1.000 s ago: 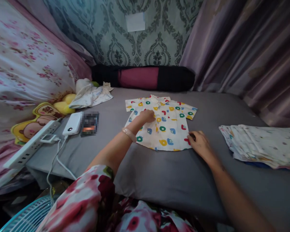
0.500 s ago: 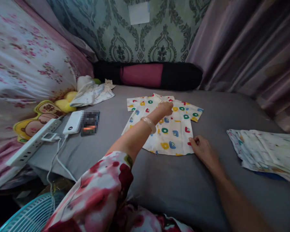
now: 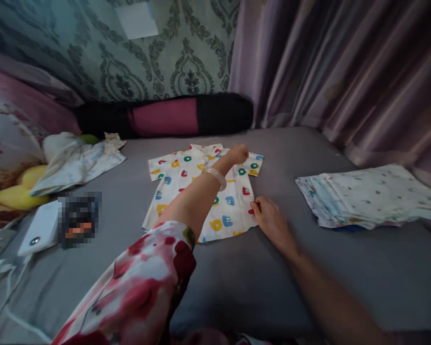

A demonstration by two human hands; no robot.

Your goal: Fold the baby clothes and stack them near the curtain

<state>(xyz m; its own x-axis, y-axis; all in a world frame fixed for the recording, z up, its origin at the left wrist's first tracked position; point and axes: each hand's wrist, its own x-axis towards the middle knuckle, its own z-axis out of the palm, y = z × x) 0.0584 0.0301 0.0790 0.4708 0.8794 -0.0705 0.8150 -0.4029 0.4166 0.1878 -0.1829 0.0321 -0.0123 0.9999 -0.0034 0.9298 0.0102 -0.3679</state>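
A small white short-sleeved shirt with a red, yellow, green and blue print lies spread flat, its collar away from me. My left hand reaches across it, fingers closed at the shoulder by the right-hand sleeve; the fingertips are partly hidden. A pale bangle circles that wrist, and the forearm covers part of the shirt's middle. Near the lower right corner, my right hand pinches the shirt's side edge between thumb and fingers.
Folded printed clothes lie in a pile at right on the grey bed sheet. Leftward are a white power bank with a cable, a pixelated item and a crumpled cloth. A black-and-maroon bolster lines the wall.
My view has turned to the right, so things appear farther left. My left hand has moved rightward over the shirt, from near the collar to the shoulder. My right hand stays at the lower edge.
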